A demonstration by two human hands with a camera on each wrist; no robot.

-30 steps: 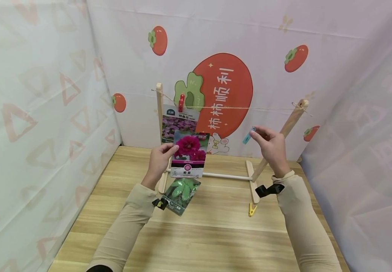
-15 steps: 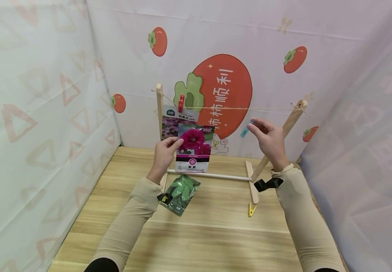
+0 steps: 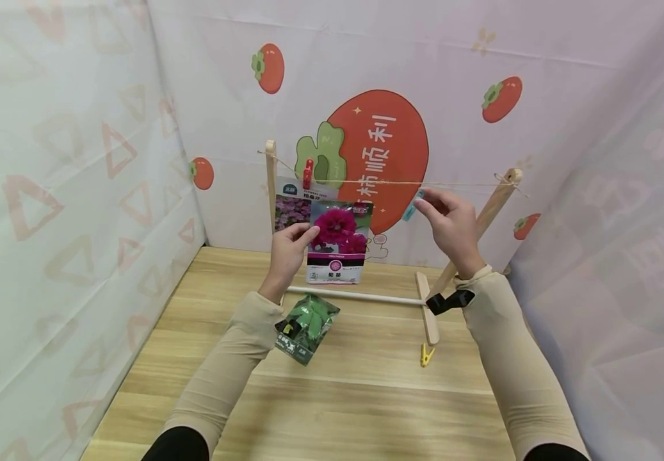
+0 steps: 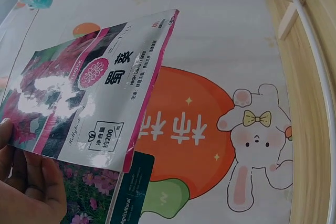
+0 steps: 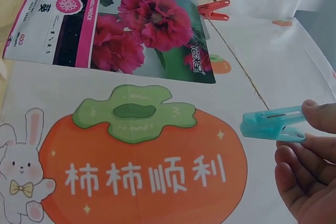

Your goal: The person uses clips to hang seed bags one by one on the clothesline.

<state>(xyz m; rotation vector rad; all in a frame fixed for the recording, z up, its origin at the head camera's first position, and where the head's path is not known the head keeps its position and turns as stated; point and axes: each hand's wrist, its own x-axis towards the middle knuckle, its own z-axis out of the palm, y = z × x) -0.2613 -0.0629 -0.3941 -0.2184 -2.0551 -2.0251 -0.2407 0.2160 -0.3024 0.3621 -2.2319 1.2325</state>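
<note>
My left hand (image 3: 290,256) pinches the left edge of a hollyhock seed packet (image 3: 337,242) with a magenta flower, held upright below the string (image 3: 401,183). In my right hand (image 3: 453,227) a turquoise clothespin (image 5: 273,123) is pinched by its handles between thumb and fingers, close to the string and right of the packet. Behind the held packet, a purple-flower seed packet (image 3: 291,211) hangs from the string by a red clothespin (image 3: 307,174); the held packet partly covers it. A green seed packet (image 3: 311,320) lies on the table under my left wrist.
Two wooden posts, the left post (image 3: 271,173) and the right post (image 3: 495,202), carry the string, with a white rod (image 3: 366,297) joining them low down. A yellow clothespin (image 3: 426,355) lies on the wooden table (image 3: 366,410). Printed cloth (image 3: 222,96) stands around the back and sides.
My left hand has brought the hollyhock packet up and to the right, over more of the hanging packet. My right hand has risen slightly and shifted left with the turquoise clothespin.
</note>
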